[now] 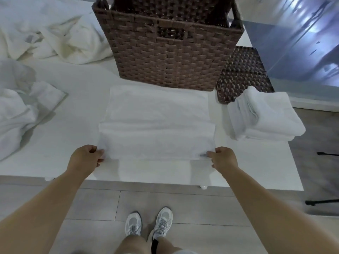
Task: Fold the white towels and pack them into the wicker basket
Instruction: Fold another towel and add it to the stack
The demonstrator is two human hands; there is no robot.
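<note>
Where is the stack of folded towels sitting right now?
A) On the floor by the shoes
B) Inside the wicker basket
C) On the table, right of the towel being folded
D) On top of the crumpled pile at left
C: the stack of folded towels rests on the table at its right edge, beside the towel both hands hold, outside the wicker basket.

white towel [157, 114], brown woven basket [168, 57], white table [77, 99], grey floor [102, 204]
</note>
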